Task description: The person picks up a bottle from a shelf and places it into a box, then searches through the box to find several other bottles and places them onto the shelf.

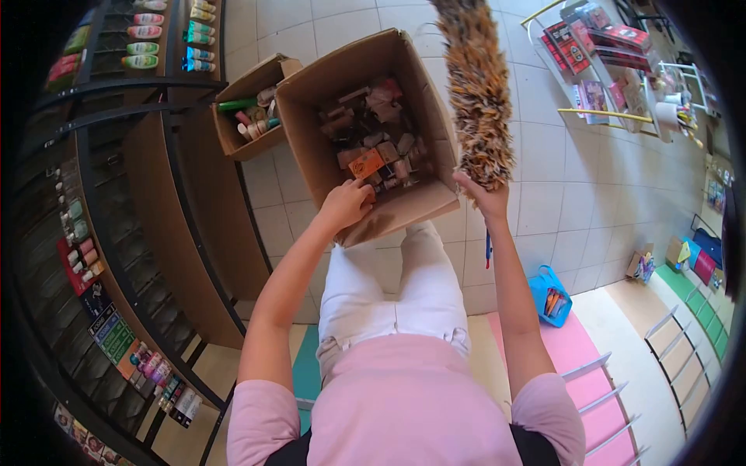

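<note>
**At upper centre, one hand dips into a box, one grips a duster**

Right before the person's legs, at the upper centre of the frame, an open cardboard box (305, 120) stands on the tiled floor (536, 155), small packages (405, 144) jumbled at its bottom. The left hand (347, 205) reaches in over the box's near left, fingers bent beside an orange packet (366, 163); whether they grip anything, I cannot tell, as the fingertips are hidden. Right of the box, the right hand (489, 200) is closed around a feather duster (480, 109) just below its plumes, which point toward the top edge. Just left of the box sits a smaller carton (252, 85) with more goods inside.

As I judge it, the main risk is the loose pile: nothing divides the packages, so tugging one could make others slide. The plumes run close along the box's right wall, so a leftward swing could shed dust onto the contents. Weight on the near rim might bend the cardboard.
</note>
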`<action>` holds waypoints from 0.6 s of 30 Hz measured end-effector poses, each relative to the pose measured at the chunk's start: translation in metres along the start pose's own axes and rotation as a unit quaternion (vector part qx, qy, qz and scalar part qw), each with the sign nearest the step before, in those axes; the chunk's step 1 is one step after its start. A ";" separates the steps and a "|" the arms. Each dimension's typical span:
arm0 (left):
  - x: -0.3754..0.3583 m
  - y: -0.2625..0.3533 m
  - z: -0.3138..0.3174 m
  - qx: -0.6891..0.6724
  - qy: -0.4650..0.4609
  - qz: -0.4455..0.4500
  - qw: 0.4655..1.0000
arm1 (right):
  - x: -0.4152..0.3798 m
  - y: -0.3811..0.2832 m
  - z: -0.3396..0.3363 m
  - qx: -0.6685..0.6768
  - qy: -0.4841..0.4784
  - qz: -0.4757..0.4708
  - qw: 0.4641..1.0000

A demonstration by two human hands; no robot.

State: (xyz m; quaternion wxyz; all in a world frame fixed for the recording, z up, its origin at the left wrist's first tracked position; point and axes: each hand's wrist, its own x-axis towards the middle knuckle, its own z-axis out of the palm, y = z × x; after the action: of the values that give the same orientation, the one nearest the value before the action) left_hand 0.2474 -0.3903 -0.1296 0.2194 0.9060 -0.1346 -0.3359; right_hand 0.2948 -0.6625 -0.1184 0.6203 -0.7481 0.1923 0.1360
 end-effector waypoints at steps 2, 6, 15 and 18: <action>0.021 -0.018 0.022 0.027 -0.010 -0.026 0.999 | 0.015 0.013 0.010 -0.056 -0.035 0.018 0.998; 0.051 -0.041 0.051 0.023 0.071 -0.095 0.993 | 0.032 0.055 0.023 0.032 -0.027 0.050 0.998; 0.107 -0.058 0.094 0.116 -0.021 -0.162 0.980 | 0.026 0.061 0.020 0.103 -0.013 0.146 0.984; 0.116 -0.058 0.103 0.185 0.012 -0.200 0.962 | 0.024 0.060 0.020 0.107 -0.003 0.148 0.983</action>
State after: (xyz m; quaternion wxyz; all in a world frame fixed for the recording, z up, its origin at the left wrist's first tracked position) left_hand 0.2696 -0.4168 -0.2917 -0.0220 0.9432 -0.0078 -0.3314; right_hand 0.2895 -0.6550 -0.1856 0.6703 -0.6404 0.3126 0.2072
